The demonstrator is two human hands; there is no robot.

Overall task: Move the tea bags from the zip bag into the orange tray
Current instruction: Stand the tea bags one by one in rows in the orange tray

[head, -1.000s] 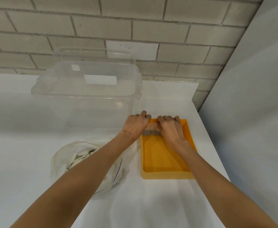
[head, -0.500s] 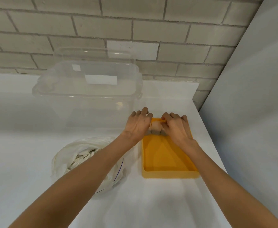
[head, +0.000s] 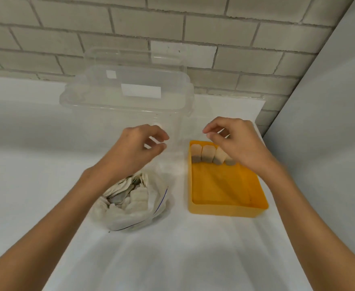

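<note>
Closest in is the bare white desk [head: 172,259], with both forearms reaching across it. Just beyond, on the left, the zip bag [head: 134,215] sits slumped with its mouth gaping upward and a heap of tea bags [head: 130,192] showing inside. Left open like that, I'd say, so a hand can dip straight in.

To its right, clear of it, lies the orange tray [head: 225,210], its long side running away from the person and its near floor bare.

Further up, the left hand [head: 134,152] hovers above the far edge of the zip bag, fingers loosely curled, nothing in them. The right hand [head: 239,145] hangs over the tray's far end, relaxed too, and I see nothing held in it.

Beneath it, a row [head: 206,155] of tea bags stands on edge against the tray's far wall, side by side and touching. There are at least four, the rightmost partly hidden by the hand. Standing them upright from the far wall looks like a way to fill back toward the person and fit plenty in. With that heap in the bag, the job is in its early stretch.

Behind the hands stands a clear lidded box [head: 128,106], and past that the pale brick wall [head: 193,32].
</note>
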